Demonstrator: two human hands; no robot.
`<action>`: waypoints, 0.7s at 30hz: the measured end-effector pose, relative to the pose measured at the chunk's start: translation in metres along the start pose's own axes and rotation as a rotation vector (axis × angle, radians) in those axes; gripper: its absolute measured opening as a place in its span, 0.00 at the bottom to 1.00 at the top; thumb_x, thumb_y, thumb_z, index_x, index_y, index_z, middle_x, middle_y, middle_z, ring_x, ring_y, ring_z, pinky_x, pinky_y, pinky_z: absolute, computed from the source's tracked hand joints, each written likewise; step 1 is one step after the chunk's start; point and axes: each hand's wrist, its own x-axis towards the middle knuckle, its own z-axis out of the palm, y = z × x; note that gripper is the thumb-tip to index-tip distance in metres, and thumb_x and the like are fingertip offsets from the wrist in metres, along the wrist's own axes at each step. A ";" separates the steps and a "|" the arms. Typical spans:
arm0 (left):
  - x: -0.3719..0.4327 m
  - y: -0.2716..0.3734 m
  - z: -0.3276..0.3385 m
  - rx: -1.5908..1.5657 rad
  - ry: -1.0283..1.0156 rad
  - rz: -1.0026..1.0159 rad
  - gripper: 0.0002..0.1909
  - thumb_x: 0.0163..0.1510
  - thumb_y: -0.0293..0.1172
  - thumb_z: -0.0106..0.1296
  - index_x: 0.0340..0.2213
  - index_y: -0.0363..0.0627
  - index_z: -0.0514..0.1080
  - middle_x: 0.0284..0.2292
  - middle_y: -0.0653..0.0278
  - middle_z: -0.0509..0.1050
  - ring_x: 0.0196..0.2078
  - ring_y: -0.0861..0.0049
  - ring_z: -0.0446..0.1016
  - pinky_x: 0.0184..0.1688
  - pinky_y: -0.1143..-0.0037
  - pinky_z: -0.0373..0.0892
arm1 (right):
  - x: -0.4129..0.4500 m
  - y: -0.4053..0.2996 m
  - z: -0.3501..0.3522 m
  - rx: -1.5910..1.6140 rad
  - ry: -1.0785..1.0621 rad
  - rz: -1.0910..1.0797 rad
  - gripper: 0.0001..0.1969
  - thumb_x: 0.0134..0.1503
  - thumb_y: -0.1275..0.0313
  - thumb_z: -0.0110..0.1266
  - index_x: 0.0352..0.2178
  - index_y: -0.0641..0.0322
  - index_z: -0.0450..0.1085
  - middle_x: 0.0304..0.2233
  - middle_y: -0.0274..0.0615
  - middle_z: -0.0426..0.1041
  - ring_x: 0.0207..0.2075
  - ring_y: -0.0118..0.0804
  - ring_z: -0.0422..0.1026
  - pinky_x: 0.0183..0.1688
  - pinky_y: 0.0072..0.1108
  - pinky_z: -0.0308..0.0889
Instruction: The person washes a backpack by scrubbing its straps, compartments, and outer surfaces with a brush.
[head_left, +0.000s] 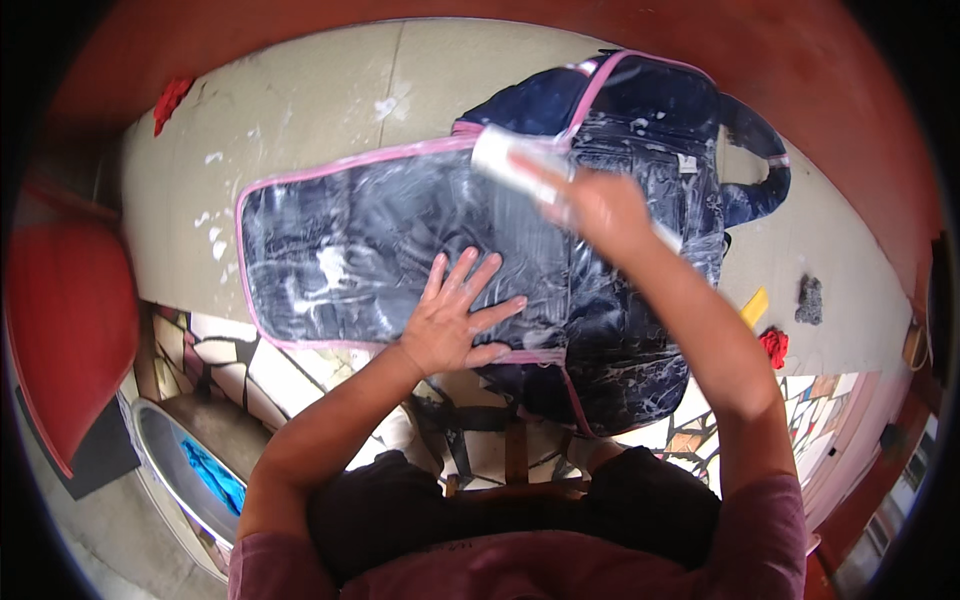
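Observation:
A dark navy backpack (637, 315) with pink piping lies opened out on a pale tabletop, wet and streaked with white suds. Its large flap (337, 240) is spread to the left. My left hand (454, 322) presses flat on the flap's near side, fingers apart and holding nothing. A white scrubbing brush (517, 165) is gripped in my right hand (604, 210), over the seam between flap and body. Motion blurs the brush, and its bristles are hidden. The shoulder straps or handle loop (776, 165) extend to the right.
Right of the backpack lie a grey scouring pad (809, 300), a yellow piece (754, 306) and a red cloth (774, 346). Another red cloth (172, 103) is at the far left edge. A metal basin (150, 431) with a blue cloth (214, 476) stands low left, near a red chair (71, 330).

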 end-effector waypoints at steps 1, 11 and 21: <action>-0.004 0.000 -0.002 -0.005 -0.005 -0.002 0.31 0.47 0.61 0.50 0.53 0.73 0.67 0.63 0.53 0.48 0.65 0.47 0.43 0.62 0.45 0.39 | 0.022 -0.001 -0.013 0.021 -0.006 0.119 0.32 0.52 0.57 0.57 0.58 0.25 0.56 0.20 0.49 0.71 0.19 0.46 0.72 0.22 0.32 0.68; -0.016 -0.012 -0.004 -0.039 0.184 0.081 0.31 0.49 0.57 0.50 0.55 0.70 0.64 0.62 0.57 0.52 0.66 0.57 0.45 0.64 0.52 0.40 | 0.015 -0.036 -0.024 -0.195 -0.248 0.283 0.21 0.50 0.53 0.58 0.45 0.43 0.73 0.23 0.54 0.75 0.23 0.48 0.76 0.28 0.35 0.71; -0.052 -0.043 -0.011 0.026 0.326 -0.209 0.33 0.49 0.53 0.52 0.57 0.68 0.62 0.63 0.56 0.50 0.65 0.57 0.46 0.65 0.53 0.39 | 0.060 -0.046 -0.051 -0.048 -0.068 0.505 0.31 0.56 0.57 0.52 0.60 0.25 0.51 0.30 0.59 0.75 0.32 0.57 0.75 0.35 0.38 0.69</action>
